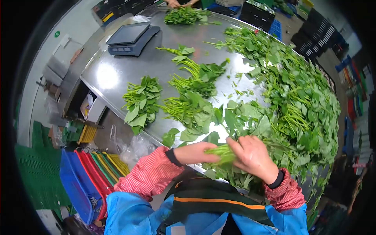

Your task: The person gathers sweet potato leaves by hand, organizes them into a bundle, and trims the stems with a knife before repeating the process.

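A bunch of leafy green stems [222, 153] is held between my two hands, low over the near edge of the metal table. My left hand [197, 153] grips the stem ends from the left. The right hand [253, 157] is curled over the stems on the other side, some fingers hidden. Just beyond my hands lie loose leaves [239, 119] and a gathered bunch of greens [190, 113]. Another bunch [144, 102] rests near the left table edge, and one more [199, 78] sits farther back. A big heap of greens [301, 113] spreads along the right side.
A dark weighing scale [133, 39] stands at the table's back left. At the far end, another person's hands [181, 4] touch a pile of greens [184, 15]. Stacked coloured crates [84, 184] are at lower left. Black crates [256, 15] stand beyond the table.
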The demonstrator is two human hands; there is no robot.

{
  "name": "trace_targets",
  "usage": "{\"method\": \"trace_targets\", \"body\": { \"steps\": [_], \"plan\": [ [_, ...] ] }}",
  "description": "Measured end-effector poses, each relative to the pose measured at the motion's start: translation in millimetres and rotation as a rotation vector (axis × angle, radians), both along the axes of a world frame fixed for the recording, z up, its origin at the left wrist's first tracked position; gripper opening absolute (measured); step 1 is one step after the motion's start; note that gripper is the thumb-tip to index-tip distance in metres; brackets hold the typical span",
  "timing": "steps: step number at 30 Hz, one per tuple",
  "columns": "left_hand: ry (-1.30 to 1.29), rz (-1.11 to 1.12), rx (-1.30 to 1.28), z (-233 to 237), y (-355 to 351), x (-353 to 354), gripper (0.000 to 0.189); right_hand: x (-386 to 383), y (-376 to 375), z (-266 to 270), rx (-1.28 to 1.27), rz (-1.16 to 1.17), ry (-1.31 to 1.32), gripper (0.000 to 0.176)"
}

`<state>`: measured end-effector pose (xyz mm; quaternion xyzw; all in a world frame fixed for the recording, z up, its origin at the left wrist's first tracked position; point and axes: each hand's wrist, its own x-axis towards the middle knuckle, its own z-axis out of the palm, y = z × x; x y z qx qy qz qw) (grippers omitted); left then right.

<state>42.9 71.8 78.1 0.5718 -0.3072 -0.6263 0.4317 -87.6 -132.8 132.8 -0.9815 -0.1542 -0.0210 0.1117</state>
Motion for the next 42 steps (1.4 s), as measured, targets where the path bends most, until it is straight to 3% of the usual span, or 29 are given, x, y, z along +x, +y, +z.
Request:
{"method": "trace_targets", "body": {
  "steps": [1, 2, 4, 7, 10, 12, 15, 16, 18, 20, 22, 24, 29, 30, 34, 37, 39, 40, 42],
  "plan": [
    [0.154, 0.238, -0.078, -7.5, 20.2, 7.2, 0.036, 17.2, -0.1, 4.4, 0.003, -0.011, -0.037, 0.066],
    [0.524, 0.554, -0.184, -24.0, 39.2, 10.6, 0.044, 34.9, -1.3, 9.0, 0.013, -0.041, -0.044, 0.065],
    [0.636, 0.849, -0.248, -38.5, 71.0, 30.7, 0.050, 72.0, -3.6, 20.0, 0.033, -0.102, -0.056, 0.063],
    [0.676, 1.211, -0.133, -77.5, 97.0, 38.4, 0.047, 138.2, -0.8, 38.3, 0.117, -0.151, -0.141, 0.057],
    [0.695, 1.319, -0.072, -109.7, 97.0, 34.3, 0.055, 209.3, 19.3, 42.7, 0.078, -0.191, -0.156, 0.059],
    [0.727, 1.362, -0.072, -113.6, 88.5, 36.1, 0.043, 253.6, 37.1, 18.9, 0.049, -0.191, -0.118, 0.063],
    [0.720, 1.397, -0.045, -115.1, 68.5, 46.7, 0.024, 297.8, 62.2, -61.8, -0.185, -0.150, -0.063, 0.095],
    [0.578, 1.302, -0.108, -129.9, 66.0, 44.5, 0.036, 302.4, 61.8, -108.4, -0.217, -0.123, -0.084, 0.098],
    [0.538, 1.356, -0.011, -125.6, 46.3, 54.2, 0.053, 306.3, 65.3, -146.7, -0.259, -0.144, 0.009, 0.097],
    [0.671, 1.353, -0.098, -114.8, 37.4, 74.0, 0.062, 313.0, 66.4, -141.3, -0.270, -0.143, -0.002, 0.095],
    [0.869, 1.434, -0.077, -96.4, 24.6, 92.7, 0.059, 317.9, 59.8, -142.2, -0.280, -0.146, -0.003, 0.094],
    [0.906, 1.517, -0.102, -101.4, 2.8, 114.9, 0.055, 331.1, 46.0, -144.4, -0.295, -0.141, -0.020, 0.093],
    [0.633, 1.437, -0.304, -124.1, -29.7, 192.3, 0.057, 402.4, 0.3, -152.6, -0.273, -0.135, -0.090, 0.094],
    [0.798, 1.554, -0.166, -117.7, -40.4, 209.4, 0.054, 419.1, -5.3, -154.7, -0.279, -0.145, -0.093, 0.094],
    [0.778, 1.661, -0.291, -130.6, -70.7, 267.6, 0.029, 465.3, -16.1, -160.1, -0.286, -0.220, -0.088, 0.092],
    [0.698, 1.589, -0.302, -131.1, -70.4, 266.5, 0.031, 465.4, -13.8, -156.3, -0.306, -0.261, -0.078, 0.091],
    [0.633, 1.509, -0.338, -131.0, -58.0, 247.4, 0.042, 449.6, -7.1, -136.4, -0.337, -0.255, -0.075, 0.086],
    [0.629, 1.544, -0.268, -132.4, -52.5, 236.4, 0.053, 438.6, -3.6, -124.1, -0.328, -0.221, -0.150, 0.084],
    [0.506, 1.560, -0.243, -144.4, -38.4, 212.9, 0.057, 416.2, 3.9, -103.6, -0.310, -0.150, -0.302, 0.079]
  ]
}}
